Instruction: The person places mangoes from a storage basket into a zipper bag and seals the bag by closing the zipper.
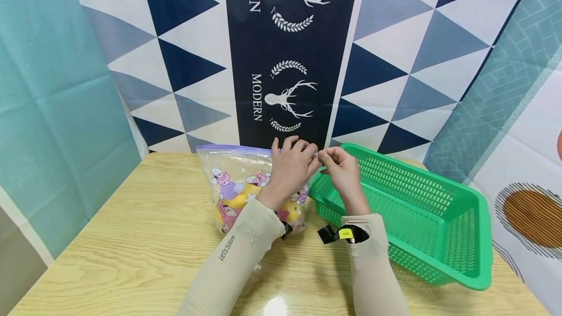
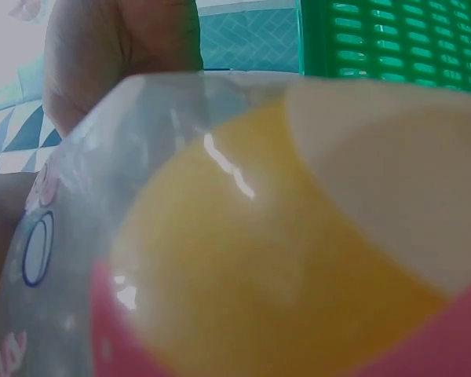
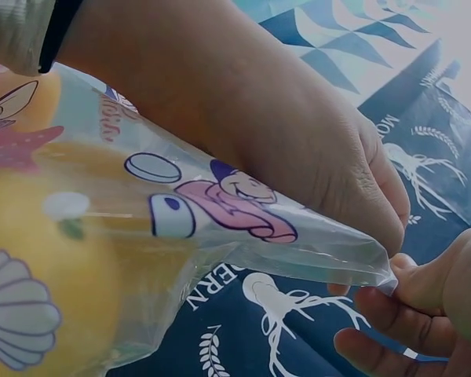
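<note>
A clear zip bag (image 1: 232,172) with a purple top strip and printed cartoon figures stands upright on the table. Large rounded yellow shapes show through its plastic, filling much of the left wrist view (image 2: 235,251); their kind cannot be told. My left hand (image 1: 291,167) reaches over the front of the bag and grips its top edge near the right corner. Just beside it, my right hand (image 1: 344,172) pinches that corner between thumb and fingers, clearest in the right wrist view, where the bag's tip (image 3: 381,275) sits at the fingertips. The left fingertips are partly hidden there.
A green plastic basket (image 1: 456,277) with slotted walls stands on the right side of the wooden table (image 1: 123,238), close against the bag. Behind the table hangs a patterned cloth (image 1: 290,52) with triangles and deer heads.
</note>
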Action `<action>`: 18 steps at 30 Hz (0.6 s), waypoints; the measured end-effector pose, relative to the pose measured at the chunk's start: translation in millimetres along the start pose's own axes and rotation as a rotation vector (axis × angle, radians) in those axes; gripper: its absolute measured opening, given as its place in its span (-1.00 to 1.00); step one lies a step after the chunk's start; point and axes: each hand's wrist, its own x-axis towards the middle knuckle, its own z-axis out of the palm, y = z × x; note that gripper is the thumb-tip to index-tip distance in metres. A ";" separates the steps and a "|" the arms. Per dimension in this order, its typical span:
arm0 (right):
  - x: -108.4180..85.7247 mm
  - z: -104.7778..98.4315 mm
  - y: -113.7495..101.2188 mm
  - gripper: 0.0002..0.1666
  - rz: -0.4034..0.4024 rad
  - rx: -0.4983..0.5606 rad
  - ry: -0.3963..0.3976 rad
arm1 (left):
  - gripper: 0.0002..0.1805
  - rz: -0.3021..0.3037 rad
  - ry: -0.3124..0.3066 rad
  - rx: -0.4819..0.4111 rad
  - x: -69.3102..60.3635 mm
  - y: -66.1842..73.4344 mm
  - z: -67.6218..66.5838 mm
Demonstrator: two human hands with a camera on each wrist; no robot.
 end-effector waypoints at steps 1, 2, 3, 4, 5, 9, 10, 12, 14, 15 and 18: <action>0.0 0.1 0.0 -0.73 -0.003 -0.004 0.000 | -0.76 0.001 0.002 0.004 0.0 -0.2 0.5; -0.1 0.3 0.1 -0.74 -0.006 -0.009 0.002 | -0.76 0.002 0.004 0.005 -0.1 -0.2 0.8; -0.1 0.5 0.0 -0.74 -0.009 -0.014 0.004 | -0.76 0.003 0.009 0.007 -0.1 -0.2 1.0; -0.2 0.8 -0.3 -0.74 -0.014 -0.020 0.006 | -0.76 0.003 0.013 0.007 -0.1 -0.4 1.1; -0.3 1.2 -0.5 -0.74 -0.019 -0.032 0.007 | -0.76 0.004 0.018 0.011 -0.1 -0.3 1.0; -0.7 2.4 -0.9 -0.74 -0.031 -0.071 0.010 | -0.79 0.010 0.042 0.025 0.1 -0.6 0.2; -0.9 2.6 -1.0 -0.74 -0.030 -0.080 0.011 | -0.79 0.013 0.045 0.025 0.1 -0.7 0.1; -1.1 2.8 -1.1 -0.74 -0.028 -0.086 0.012 | -0.78 0.020 0.052 0.028 0.3 -1.5 -0.3; -1.3 2.7 -1.3 -0.74 -0.025 -0.088 0.013 | -0.78 0.024 0.056 0.029 0.4 -3.0 -0.5; -1.3 2.5 -1.3 -0.74 -0.024 -0.087 0.016 | -0.78 0.026 0.059 0.027 0.3 -3.8 -0.8; -0.9 2.1 -1.1 -0.75 -0.027 -0.084 0.021 | -0.81 0.024 0.067 0.032 -0.7 -6.9 -1.8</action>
